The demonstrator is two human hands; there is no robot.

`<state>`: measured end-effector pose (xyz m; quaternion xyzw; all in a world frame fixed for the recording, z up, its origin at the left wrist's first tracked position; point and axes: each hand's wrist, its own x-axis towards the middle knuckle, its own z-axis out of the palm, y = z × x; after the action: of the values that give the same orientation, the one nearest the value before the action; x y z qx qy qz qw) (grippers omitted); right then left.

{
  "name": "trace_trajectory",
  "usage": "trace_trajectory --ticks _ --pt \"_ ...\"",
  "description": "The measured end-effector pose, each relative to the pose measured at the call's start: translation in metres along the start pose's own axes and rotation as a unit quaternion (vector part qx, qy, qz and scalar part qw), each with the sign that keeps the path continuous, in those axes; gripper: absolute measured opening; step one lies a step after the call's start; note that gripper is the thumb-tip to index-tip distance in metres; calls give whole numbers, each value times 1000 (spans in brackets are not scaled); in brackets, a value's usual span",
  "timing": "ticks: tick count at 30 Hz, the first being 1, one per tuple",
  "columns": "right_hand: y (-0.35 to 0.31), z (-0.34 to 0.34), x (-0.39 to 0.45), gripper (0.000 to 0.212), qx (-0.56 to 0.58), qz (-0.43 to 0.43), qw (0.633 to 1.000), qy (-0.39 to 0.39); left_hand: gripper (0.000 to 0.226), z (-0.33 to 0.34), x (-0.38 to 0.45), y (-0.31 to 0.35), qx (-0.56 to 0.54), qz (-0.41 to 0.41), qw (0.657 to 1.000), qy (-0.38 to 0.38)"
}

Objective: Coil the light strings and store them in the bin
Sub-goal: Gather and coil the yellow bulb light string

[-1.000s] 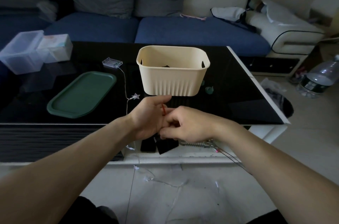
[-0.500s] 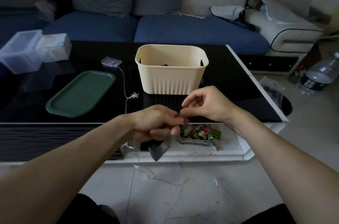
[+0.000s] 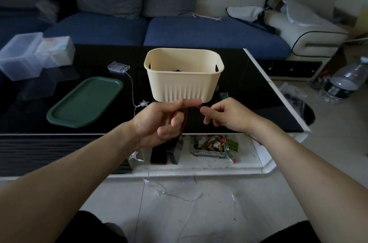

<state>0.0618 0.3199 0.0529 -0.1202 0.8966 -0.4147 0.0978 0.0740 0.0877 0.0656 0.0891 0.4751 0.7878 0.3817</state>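
both hands on red-brown wire in front of cream bin [image 3: 184,81]
left hand [image 3: 161,123] curled round wire loops [image 3: 184,118], right hand [image 3: 225,115] pinching the end; star light string [image 3: 143,103] trails off black counter [image 3: 258,91] to floor.

My bench [image 3: 249,91] is glossy black glass; the cream bin [image 3: 183,85] matt ribbed plastic, the green tray [image 3: 85,101] smooth matt plastic.

bin [image 3: 184,81] on table [image 3: 249,91], tray [image 3: 84,101] left

No legible text, perhaps blurred.
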Motion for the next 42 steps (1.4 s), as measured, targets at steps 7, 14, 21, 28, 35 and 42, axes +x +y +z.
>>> trace_trajectory --ticks 7,14,21,28,35,42 --pt "9 3 -3 41 -53 126 988 -69 45 8 -2 9 -82 78 991 78" --pt "0 7 -4 24 -35 112 987 -106 76 4 -5 9 -183 85 976 83" --pt "-38 32 -8 17 -136 28 968 -211 82 -3 2 0 -163 58 981 91" --pt "-53 31 -12 17 -84 5 982 -171 89 1 -4 -3 -81 -8 994 80" --pt "-52 30 -13 20 -100 -62 993 -32 71 5 -2 -10 61 -92 994 8" --pt "-40 24 -11 27 -35 -62 995 -65 37 4 2 -13 211 -129 968 -32"
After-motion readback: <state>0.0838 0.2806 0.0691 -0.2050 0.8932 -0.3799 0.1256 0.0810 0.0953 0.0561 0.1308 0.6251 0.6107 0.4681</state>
